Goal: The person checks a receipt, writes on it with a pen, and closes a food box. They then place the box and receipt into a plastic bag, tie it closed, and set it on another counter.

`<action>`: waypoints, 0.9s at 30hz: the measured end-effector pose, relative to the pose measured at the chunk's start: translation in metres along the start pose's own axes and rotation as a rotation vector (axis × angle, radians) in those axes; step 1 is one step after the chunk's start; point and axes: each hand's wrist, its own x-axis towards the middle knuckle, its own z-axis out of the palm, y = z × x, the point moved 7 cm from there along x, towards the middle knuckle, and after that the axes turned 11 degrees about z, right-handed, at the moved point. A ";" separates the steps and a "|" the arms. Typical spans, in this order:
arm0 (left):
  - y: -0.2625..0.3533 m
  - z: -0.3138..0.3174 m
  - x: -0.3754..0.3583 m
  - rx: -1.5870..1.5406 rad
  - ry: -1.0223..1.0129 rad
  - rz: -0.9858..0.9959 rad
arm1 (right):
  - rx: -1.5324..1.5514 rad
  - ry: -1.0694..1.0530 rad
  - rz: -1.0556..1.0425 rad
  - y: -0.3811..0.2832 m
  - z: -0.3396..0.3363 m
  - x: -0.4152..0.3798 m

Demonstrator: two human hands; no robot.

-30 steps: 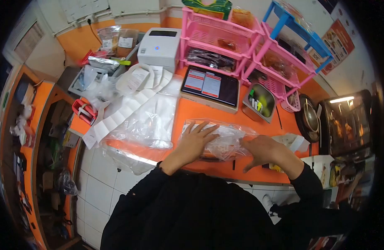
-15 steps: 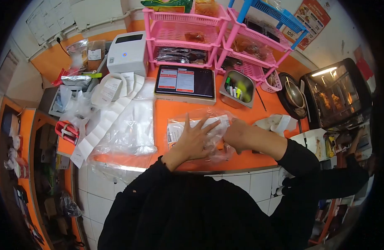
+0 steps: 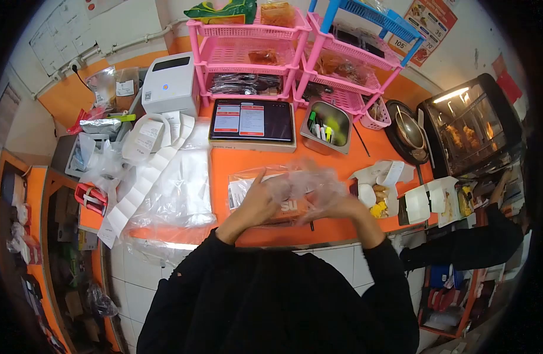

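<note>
At the bottom of the frame, black sleeves [image 3: 194,265] are seen stretched toward the middle. Just beyond them, in the centre, an orange package [image 3: 288,207] with white lettering is laid near the front edge of the orange bench [image 3: 239,161], loosely covered by a clear plastic bag [image 3: 321,179]. A white printed label [image 3: 239,193] is shown at the package's left end.

The hands are held apart, one on each side of the lettering. The bag is touched by the left hand [image 3: 256,203], one finger stretched away from the others, whose tips are veiled by film. The bag's right part is met by the right hand [image 3: 345,207], its fingers blurred and partly covered; whether plastic is pinched by either hand cannot be told.

At centre left, flat clear bags [image 3: 192,183] are crossed by a curling white paper strip [image 3: 143,184]. To the right of the right hand, an open carton [image 3: 370,172] is filled with yellow and brown food. At the right edge, another person's dark sleeve [image 3: 469,245] is seen.

Farther up, a lit tablet [image 3: 252,120] is propped on a box, with markers [image 3: 322,131] held in a metal container [image 3: 321,145] to its right. A white printer [image 3: 171,85] is placed at upper left; pink racks [image 3: 242,56] are ranged along the top.
</note>
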 end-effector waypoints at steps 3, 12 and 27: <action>-0.001 -0.020 -0.006 -0.533 0.300 -0.161 | -0.007 0.112 -0.014 -0.041 0.035 0.027; 0.036 -0.066 -0.024 -0.328 0.571 -0.160 | 0.523 0.379 0.106 -0.016 0.067 0.031; 0.034 -0.027 -0.024 1.091 0.071 -0.368 | 1.435 0.353 0.291 -0.077 0.091 0.058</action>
